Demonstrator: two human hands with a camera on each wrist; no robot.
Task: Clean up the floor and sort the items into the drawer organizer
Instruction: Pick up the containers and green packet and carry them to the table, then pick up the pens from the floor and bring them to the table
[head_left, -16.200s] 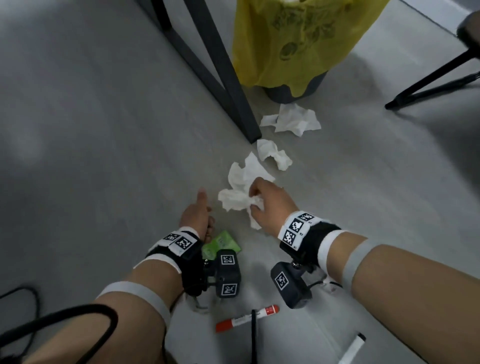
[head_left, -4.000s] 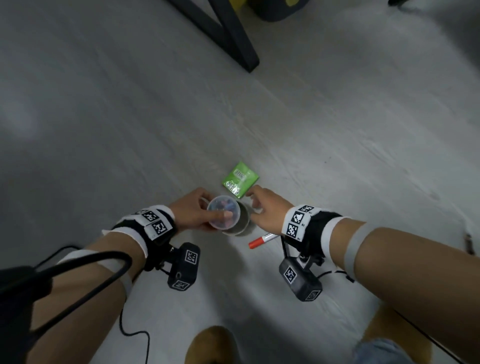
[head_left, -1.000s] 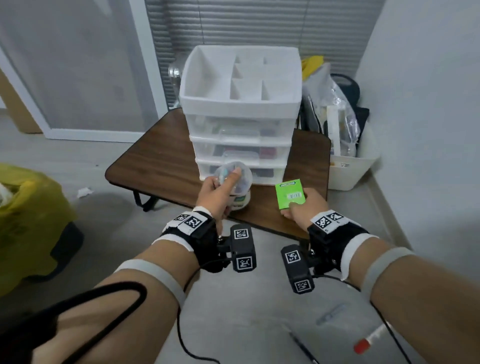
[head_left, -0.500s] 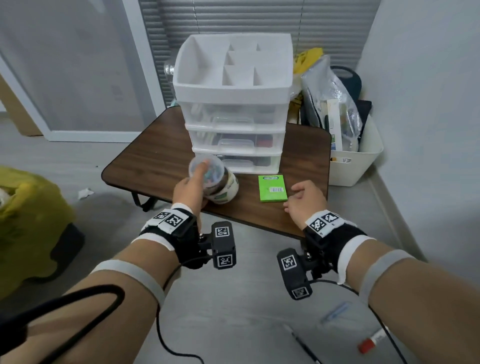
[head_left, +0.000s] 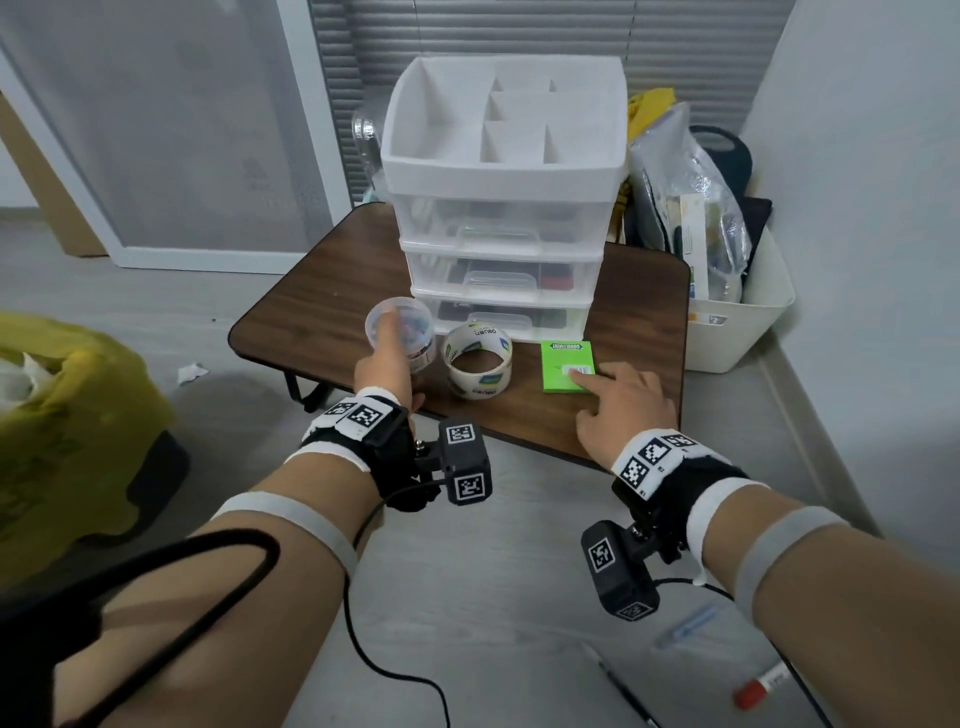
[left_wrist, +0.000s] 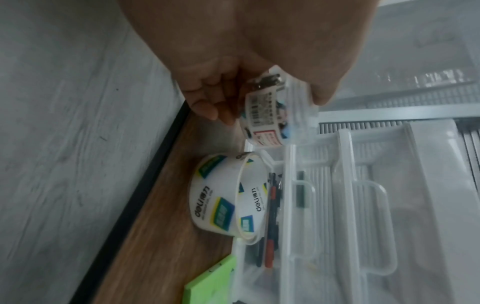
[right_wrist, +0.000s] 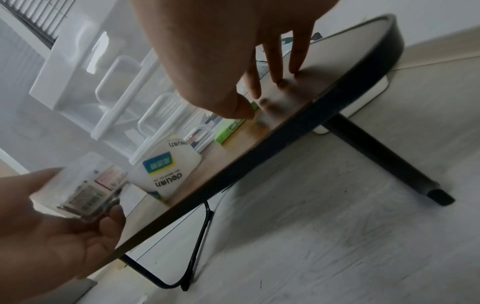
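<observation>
My left hand (head_left: 387, 364) grips a small clear round tub of clips (head_left: 402, 332) just above the low wooden table (head_left: 322, 306); the tub (left_wrist: 270, 115) shows in the left wrist view too. A roll of white tape (head_left: 477, 366) lies flat on the table beside the tub. A green pad of notes (head_left: 566, 366) lies to its right, and my right hand (head_left: 615, 400) rests on its near corner with straight fingers. Behind them stands the white drawer organizer (head_left: 501, 218) with three clear drawers, all pushed in, and a divided top tray.
A yellow-bagged bin (head_left: 67, 426) stands at the left with a tissue scrap (head_left: 191, 372) on the floor near it. A white basket of bags (head_left: 737, 306) sits right of the table by the wall. A red-capped marker (head_left: 761, 686) and pens lie on the floor at lower right.
The tape roll now lies on the table, and my left hand holds only the clip tub. My right hand, after laying the green pad down, rests on its corner.
</observation>
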